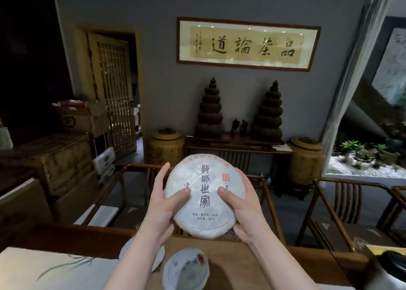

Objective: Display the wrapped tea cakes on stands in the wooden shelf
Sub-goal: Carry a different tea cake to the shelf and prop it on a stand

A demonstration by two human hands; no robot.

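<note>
Your left hand [161,204] grips the left rim of the cake [205,196], thumb pressed flat on the printed face and fingers curled round behind. The cake is lifted clear of the table [252,265], held between both hands at chest height with the calligraphy facing you and upright. Your right hand [240,206] mirrors the left, thumb on the face, fingers wrapped behind the right rim.

Keep that two-sided hold: the paper wrapper looks thin, so press with thumb pads rather than nails, and carry by the rim rather than squeezing the face. No stand or shelf shows in this view, so you likely need to turn toward it; keep the text upright as you go so it seats the right way up.

Below your wrists two more cakes [186,270] lie on the table, one partly hidden under your left forearm. Lift high enough to clear them.
</note>
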